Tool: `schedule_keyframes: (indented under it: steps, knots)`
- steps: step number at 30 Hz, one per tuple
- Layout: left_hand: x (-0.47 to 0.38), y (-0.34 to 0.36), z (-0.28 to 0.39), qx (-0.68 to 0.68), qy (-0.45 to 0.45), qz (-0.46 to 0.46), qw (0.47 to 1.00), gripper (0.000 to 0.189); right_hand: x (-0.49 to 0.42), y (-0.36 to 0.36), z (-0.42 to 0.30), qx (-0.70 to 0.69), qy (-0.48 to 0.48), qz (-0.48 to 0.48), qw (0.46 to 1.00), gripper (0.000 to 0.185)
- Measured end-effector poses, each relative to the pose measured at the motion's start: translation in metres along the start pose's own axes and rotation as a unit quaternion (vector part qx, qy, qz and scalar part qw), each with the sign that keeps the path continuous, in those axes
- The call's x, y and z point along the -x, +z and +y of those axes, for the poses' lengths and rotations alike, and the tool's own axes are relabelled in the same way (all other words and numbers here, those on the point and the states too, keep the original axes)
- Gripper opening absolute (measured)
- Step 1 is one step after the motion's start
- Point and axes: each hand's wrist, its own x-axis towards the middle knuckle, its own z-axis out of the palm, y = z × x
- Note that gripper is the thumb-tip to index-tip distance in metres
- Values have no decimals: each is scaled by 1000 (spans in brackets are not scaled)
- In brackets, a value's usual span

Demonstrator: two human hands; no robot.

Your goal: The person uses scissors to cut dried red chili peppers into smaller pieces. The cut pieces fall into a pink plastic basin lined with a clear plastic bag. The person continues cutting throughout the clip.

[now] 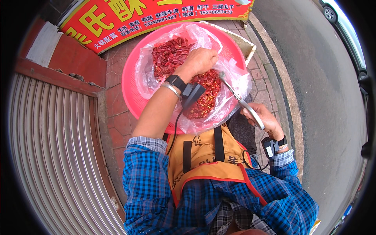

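A pink plastic sieve basket [129,85] stands before me, lined with a clear plastic bag [235,77]. Whole dried red chillies [169,54] lie on its far left side; cut chilli pieces with pale seeds [202,98] fill the nearer part. My left hand [202,60] is over the chillies, its fingers curled inward; whether anything is in them is hidden. My right hand [263,117], at the basket's right edge, grips metal scissors [245,104] by the handles. Their blades point up and left over the bag, looking close together, with bits stuck near the tip.
A white foam box [248,47] sits under the basket's far right side. A red banner [141,20] bearing writing stands beyond. The roller shutter [58,147] is on my left; the road [317,88] and a parked car [348,38] are right. Cables hang from both wrist devices.
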Motion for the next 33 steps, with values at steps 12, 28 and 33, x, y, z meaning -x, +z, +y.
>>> schedule_keyframes:
  steps: [12,28,33]
  knots:
    - [5,-8,-12,72,48,141,986,24,0,3,10,-46,46,59,996,37]
    - [92,-18,-125,56,-206,190,958,20,5,30,13,-26,16,-55,998,36]
    - [99,0,-111,-58,-185,79,978,32,7,39,10,-55,19,-61,996,34]
